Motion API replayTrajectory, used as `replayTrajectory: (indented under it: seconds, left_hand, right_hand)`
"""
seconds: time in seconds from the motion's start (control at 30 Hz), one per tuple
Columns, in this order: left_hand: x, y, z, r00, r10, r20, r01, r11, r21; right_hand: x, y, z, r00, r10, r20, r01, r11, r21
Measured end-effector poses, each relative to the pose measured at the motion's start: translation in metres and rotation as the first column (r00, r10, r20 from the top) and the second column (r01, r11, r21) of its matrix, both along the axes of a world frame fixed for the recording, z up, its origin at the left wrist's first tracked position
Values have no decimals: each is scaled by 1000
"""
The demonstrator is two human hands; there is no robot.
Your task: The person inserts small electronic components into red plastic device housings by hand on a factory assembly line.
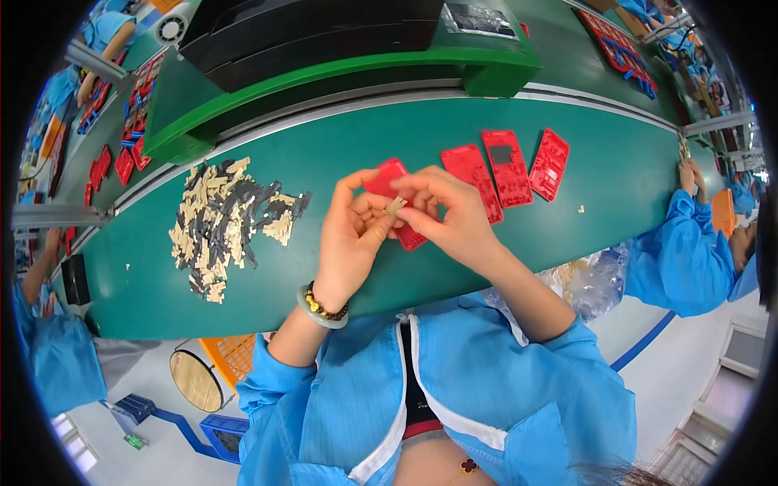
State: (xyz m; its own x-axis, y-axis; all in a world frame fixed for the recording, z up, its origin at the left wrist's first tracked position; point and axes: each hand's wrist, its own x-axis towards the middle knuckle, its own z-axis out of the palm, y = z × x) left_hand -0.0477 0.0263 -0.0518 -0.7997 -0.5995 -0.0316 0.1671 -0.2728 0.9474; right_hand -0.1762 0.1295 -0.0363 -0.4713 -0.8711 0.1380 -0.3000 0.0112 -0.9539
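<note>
Between the fingertips of my left hand (348, 231) and my right hand (450, 215) is a small beige strip (395, 206), pinched by both. Both hands hover over a red plastic case part (411, 236), which they partly hide. To the right of it lie three more red plastic case parts: one (472, 174) beside my right hand, one (509, 180) with a dark grey patch, and one (549, 165) farther right. A loose heap of beige and black strips (231, 219) spreads over the green table, left of my left hand.
A green shelf (340, 69) carrying black bins (308, 36) runs along the table's (348, 130) far side. A tiny beige piece (581, 209) lies at right. Clear plastic bags (596, 279) sit by the near right edge. Co-workers in blue sleeves (677, 251) are at both sides.
</note>
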Motion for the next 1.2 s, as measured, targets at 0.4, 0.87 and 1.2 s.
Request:
replayTrajectory:
  seconds: [0.4, 0.87, 1.2]
  left_hand:
    - [31, -11, 0, 970, -193, 146, 197, 980, -11]
    - [30, 4, 27, 923, -179, 340, 381, 544, -747]
    - [-5, 19, 24, 932, -211, 294, 362, 572, -736]
  right_hand:
    - [19, 10, -4, 929, -87, -361, 30, 987, -160]
    - [25, 47, -24, 898, 95, -429, -162, 979, -122]
    - [14, 68, -27, 908, 12, -419, -52, 995, -86]
